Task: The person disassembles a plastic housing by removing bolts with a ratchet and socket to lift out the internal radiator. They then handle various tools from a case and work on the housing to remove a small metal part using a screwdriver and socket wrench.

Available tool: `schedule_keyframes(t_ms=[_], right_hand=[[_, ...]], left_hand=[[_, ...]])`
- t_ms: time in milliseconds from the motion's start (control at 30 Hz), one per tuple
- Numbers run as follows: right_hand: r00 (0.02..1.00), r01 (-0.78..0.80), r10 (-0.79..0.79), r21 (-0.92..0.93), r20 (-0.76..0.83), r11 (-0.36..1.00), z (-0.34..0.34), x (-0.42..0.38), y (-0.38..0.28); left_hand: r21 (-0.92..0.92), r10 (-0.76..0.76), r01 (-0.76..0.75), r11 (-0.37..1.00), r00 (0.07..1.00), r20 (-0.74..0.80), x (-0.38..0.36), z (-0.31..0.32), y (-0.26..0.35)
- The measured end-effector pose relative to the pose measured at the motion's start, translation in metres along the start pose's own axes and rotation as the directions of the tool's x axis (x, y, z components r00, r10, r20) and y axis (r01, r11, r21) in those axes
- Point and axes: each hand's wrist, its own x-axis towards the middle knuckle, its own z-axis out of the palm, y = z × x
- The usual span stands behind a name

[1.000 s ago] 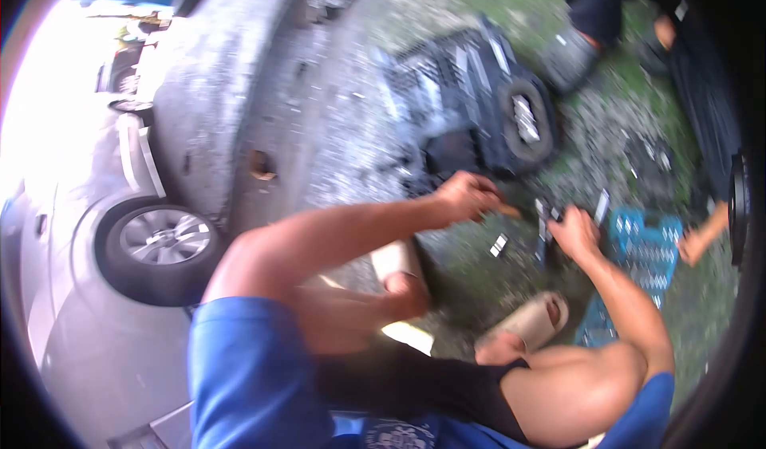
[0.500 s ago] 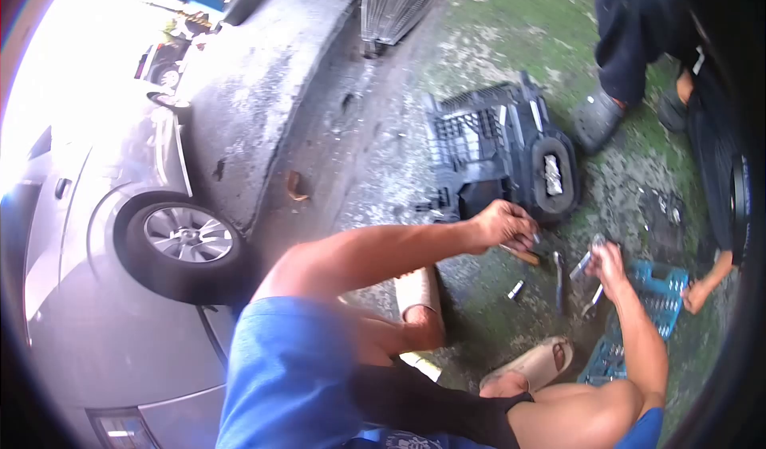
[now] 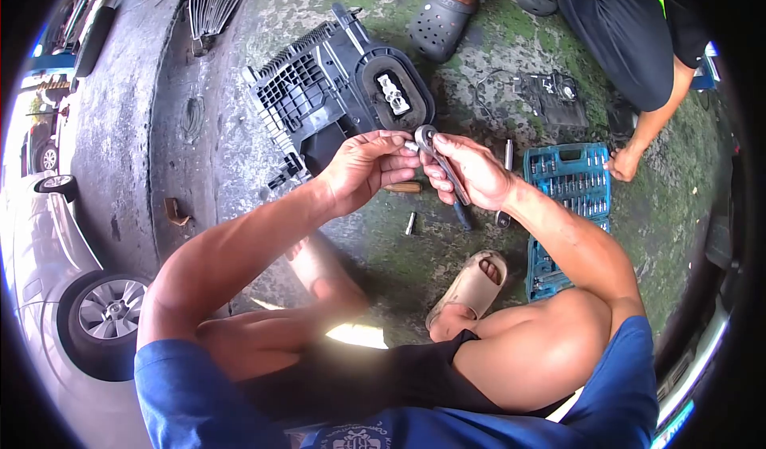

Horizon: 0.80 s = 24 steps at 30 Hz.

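My left hand [image 3: 369, 168] is closed in a pinch on a small metal socket [image 3: 411, 145]. In my right hand [image 3: 472, 170] is a ratchet wrench [image 3: 425, 135], its round head up against the socket and its dark handle pointing down past my fingers. Both hands meet just in front of a black plastic housing [image 3: 351, 60] with a grid of ribs and an oval foam-edged opening. Below them on the floor lie an orange-handled tool [image 3: 404, 187], partly hidden, and a loose silver socket [image 3: 410, 223].
A teal socket case [image 3: 569, 154] lies open at the right. A co-worker's hand [image 3: 625, 164] rests beside it, and a dark clog [image 3: 441, 25] stands near the housing. A silver car's wheel [image 3: 112, 309] is at the left; a finned metal panel [image 3: 217, 6] lies farther back.
My hands have come together from apart, bringing the socket and ratchet head into contact. The view has swung to the right.
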Motion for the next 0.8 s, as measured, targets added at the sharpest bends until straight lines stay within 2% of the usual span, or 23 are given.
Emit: schedule_keyframes(t_ms=[67,167,400,533,633,800], right_hand=[[0.999,-0.021,0.024,0.068,-0.039,0.997,0.0,-0.004,0.0],[1.0,-0.025,0.024,0.099,0.01,0.995,-0.008,-0.006,0.003],[0.992,0.063,-0.071,-0.086,-0.1,0.994,0.014,-0.013,-0.004],[0.997,0.036,-0.035,0.014,-0.073,0.999,0.004,-0.015,0.002],[1.0,-0.017,0.02,0.165,-0.016,0.986,0.004,-0.017,0.003],[0.999,0.017,-0.024,0.167,0.04,0.986,0.003,-0.017,0.001]], left_hand=[[-0.016,0.02,-0.02,1.0,1.0,0.011,-0.004,0.006,0.0],[0.004,0.041,-0.041,0.999,0.999,0.011,-0.007,0.01,0.004],[0.05,0.088,-0.085,0.995,0.994,-0.069,-0.003,0.016,0.002],[0.067,0.102,-0.099,0.993,0.994,-0.047,-0.002,0.014,0.005],[0.054,0.095,-0.092,0.994,0.994,-0.059,-0.002,0.024,0.002],[0.006,0.054,-0.054,0.999,0.999,0.005,-0.006,0.035,-0.005]])
